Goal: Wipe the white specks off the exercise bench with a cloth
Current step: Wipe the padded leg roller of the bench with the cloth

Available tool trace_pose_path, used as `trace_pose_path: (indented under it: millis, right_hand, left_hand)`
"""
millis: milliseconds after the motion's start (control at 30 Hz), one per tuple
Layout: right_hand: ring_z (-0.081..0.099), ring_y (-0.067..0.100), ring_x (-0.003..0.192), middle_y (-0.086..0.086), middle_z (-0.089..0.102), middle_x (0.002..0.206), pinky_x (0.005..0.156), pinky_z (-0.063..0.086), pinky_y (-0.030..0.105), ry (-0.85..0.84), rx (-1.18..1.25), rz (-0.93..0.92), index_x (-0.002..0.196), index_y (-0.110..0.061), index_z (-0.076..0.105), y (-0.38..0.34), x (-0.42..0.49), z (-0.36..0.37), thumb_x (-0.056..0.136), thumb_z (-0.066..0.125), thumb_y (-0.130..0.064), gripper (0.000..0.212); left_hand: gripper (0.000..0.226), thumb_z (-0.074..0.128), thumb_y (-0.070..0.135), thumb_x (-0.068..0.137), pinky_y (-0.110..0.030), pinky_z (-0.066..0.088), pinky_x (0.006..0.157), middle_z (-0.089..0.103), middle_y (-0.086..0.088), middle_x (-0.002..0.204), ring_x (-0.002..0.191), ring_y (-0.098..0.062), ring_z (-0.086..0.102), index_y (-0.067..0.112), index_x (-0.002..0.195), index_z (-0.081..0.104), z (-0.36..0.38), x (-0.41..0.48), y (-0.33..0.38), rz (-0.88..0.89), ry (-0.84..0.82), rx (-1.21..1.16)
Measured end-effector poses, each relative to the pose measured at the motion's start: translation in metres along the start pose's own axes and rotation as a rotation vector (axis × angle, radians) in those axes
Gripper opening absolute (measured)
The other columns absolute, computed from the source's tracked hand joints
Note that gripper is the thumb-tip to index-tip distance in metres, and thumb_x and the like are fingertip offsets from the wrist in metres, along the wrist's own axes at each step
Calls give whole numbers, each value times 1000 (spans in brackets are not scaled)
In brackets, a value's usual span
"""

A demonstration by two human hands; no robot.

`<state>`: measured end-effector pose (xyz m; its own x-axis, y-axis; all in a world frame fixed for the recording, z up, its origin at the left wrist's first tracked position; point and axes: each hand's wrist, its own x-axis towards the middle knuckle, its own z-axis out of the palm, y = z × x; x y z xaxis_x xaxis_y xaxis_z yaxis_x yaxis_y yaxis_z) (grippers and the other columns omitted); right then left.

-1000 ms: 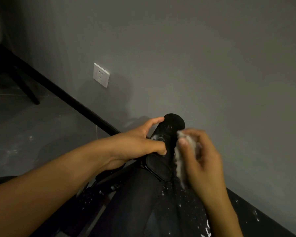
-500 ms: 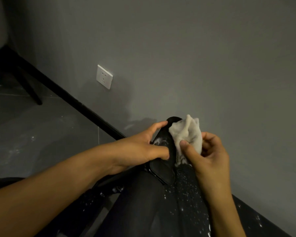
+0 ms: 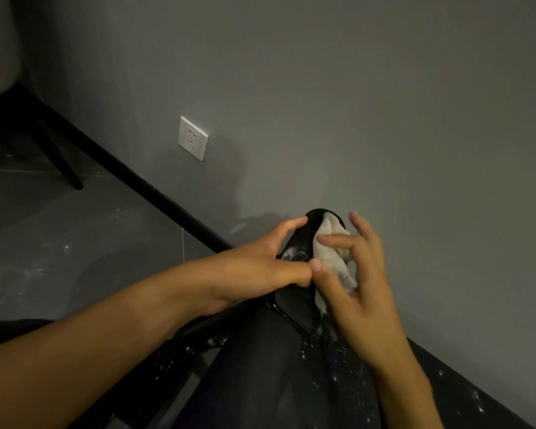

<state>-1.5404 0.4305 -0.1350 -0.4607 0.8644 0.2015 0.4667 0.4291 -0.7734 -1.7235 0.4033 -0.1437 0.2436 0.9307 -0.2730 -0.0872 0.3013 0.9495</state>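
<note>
Black padding of the exercise bench (image 3: 347, 404) lay nearest, scattered with white specks (image 3: 334, 377) not yet wiped. Beyond it the left hand (image 3: 260, 267) curled round the black roller pad (image 3: 291, 305), steadying it. The right hand (image 3: 365, 274), fingers loosely spread, seemed to pinch the pale cloth (image 3: 331, 261) between thumb and forefinger, pressing it to the roller's right face, though dim light blurred the grip. By that, the roller was being cleaned. Next the cloth should sweep down over the speckled near pad. Farther off, a white wall socket (image 3: 193, 138) bore no readable lettering, nor did the bench.
</note>
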Motion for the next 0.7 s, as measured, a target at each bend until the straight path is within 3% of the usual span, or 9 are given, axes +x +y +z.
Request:
trace_pose_path:
  millis: [67, 133, 200, 300, 400, 467, 533, 633, 700]
  right_hand:
    - [33, -2, 145, -23, 39, 151, 107, 42, 21, -16, 47, -28, 124, -44, 53, 3, 5, -1, 93, 64, -45, 33]
    - [46, -4, 133, -20, 49, 139, 101, 44, 16, 39, 0, -51, 138, -36, 46, 6, 11, -4, 97, 64, -36, 46]
    - [51, -4, 126, -15, 53, 135, 99, 44, 11, 77, -106, -28, 146, -29, 43, 11, 20, -8, 97, 62, -32, 53]
    - [57, -7, 106, -7, 61, 120, 88, 49, 10, 146, -224, -21, 135, -21, 56, 13, 36, -14, 100, 59, -22, 35]
    - [60, -2, 96, -9, 60, 107, 77, 50, 14, 115, -249, -40, 118, -28, 64, 9, 37, -13, 100, 59, -31, 19]
    - [60, 0, 98, -8, 61, 108, 78, 46, 12, 68, -245, -24, 115, -28, 65, 7, 30, -12, 100, 56, -40, 21]
    - [64, 3, 99, -10, 66, 107, 79, 51, 19, 44, -168, -10, 113, -29, 66, 3, 19, -11, 102, 53, -43, 22]
    - [69, 14, 84, -6, 69, 91, 66, 56, 33, 1, -104, -44, 99, -30, 67, -4, 4, -8, 99, 54, -47, 21]
    - [68, 12, 87, -8, 68, 94, 69, 57, 33, -5, -128, -66, 96, -33, 66, -7, -2, -7, 95, 55, -52, 22]
  left_hand:
    - [90, 69, 14, 86, -25, 55, 89, 74, 1, 112, 99, -8, 73, 57, 151, 25, 1, 1, 0, -4, 6, 3]
    - [88, 66, 10, 88, -22, 55, 77, 74, 2, 101, 88, -8, 74, 56, 151, 26, 2, 0, 1, -15, 16, 3]
    - [87, 65, 9, 89, -23, 57, 76, 75, 1, 98, 85, -9, 74, 55, 151, 26, 2, 0, 1, -21, 24, 7]
    - [87, 67, 14, 88, -27, 59, 86, 72, -4, 110, 93, -14, 74, 59, 150, 25, 3, -1, 3, -38, 35, 45]
    - [86, 67, 14, 89, -31, 60, 89, 73, -5, 111, 97, -16, 74, 60, 148, 26, 3, -2, 3, -33, 37, 45]
    - [87, 66, 14, 89, -27, 59, 85, 72, -1, 110, 96, -11, 73, 61, 149, 24, 2, -1, 3, -30, 20, 44]
    - [88, 66, 14, 90, -23, 56, 83, 71, 2, 110, 96, -8, 72, 60, 150, 22, 1, -2, 4, -31, 4, 44]
    - [89, 66, 14, 91, -24, 55, 94, 69, 3, 119, 106, -8, 69, 59, 152, 19, 0, -3, 4, -26, -8, 59]
    - [90, 66, 14, 91, -28, 52, 102, 64, 4, 128, 114, -9, 66, 58, 153, 18, -1, -3, 5, -22, -25, 54]
